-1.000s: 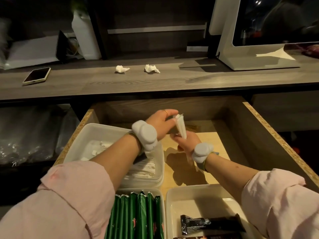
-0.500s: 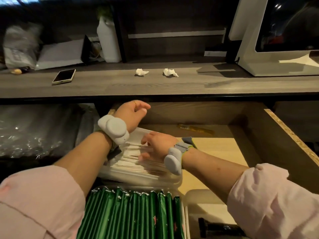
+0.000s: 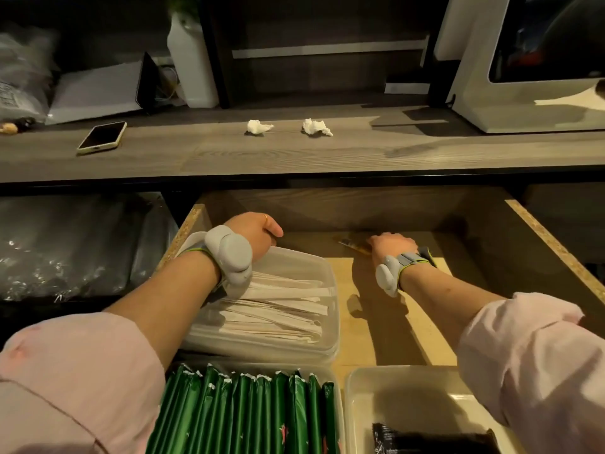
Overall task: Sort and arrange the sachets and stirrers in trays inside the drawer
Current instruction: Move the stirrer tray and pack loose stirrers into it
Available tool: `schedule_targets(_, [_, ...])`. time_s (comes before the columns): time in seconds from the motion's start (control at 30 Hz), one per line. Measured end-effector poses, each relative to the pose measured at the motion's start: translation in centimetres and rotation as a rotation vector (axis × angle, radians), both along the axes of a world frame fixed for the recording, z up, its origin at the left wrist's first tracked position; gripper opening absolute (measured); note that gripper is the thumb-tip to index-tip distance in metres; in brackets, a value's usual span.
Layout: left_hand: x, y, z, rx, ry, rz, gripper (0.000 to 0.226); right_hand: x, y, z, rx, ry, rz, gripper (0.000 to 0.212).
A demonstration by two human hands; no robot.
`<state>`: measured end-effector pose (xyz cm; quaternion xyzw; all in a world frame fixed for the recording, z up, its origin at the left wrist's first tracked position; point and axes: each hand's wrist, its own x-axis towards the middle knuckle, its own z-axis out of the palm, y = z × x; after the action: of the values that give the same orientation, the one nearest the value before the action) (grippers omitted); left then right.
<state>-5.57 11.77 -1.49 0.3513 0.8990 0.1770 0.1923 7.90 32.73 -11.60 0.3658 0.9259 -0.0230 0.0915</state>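
Curling over the far rim of the stirrer tray (image 3: 330, 276), the left grip (image 3: 258, 232) holds it at the back left of the drawer (image 3: 556, 253). The right grip (image 3: 391, 247) reaches to the back wall and lies over one end of a brown sachet (image 3: 352, 244); whether it is clamped on it I cannot tell. The tray's stirrers (image 3: 278, 306) lie stacked, green sachets (image 3: 248, 414) stand in a row nearer, and black sachets (image 3: 432, 440) lie beside them. Sorting looks mostly done, with the stray brown sachet left to place.

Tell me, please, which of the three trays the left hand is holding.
The back-left stirrer tray; the left hand grips its far rim. The nearer two hold sachets.
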Motion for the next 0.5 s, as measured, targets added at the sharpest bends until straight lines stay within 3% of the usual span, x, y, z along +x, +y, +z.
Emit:
schedule_targets(0.1, [-0.3, 0.2, 0.3, 0.014, 0.042, 0.015, 0.029, -0.7, -0.4, 0.9, -0.035, 0.052, 0.019, 0.018])
schedule_targets(0.27, [2.2, 1.1, 0.3, 0.038, 0.047, -0.128, 0.038, 0.5, -2.5, 4.8, -0.179, 0.033, 0.107, 0.023])
schedule_targets(0.5, [7.7, 1.5, 0.7, 0.095, 0.027, -0.282, 0.041, 8.9, -9.7, 10.9, -0.336, -0.225, 0.298, 0.032])
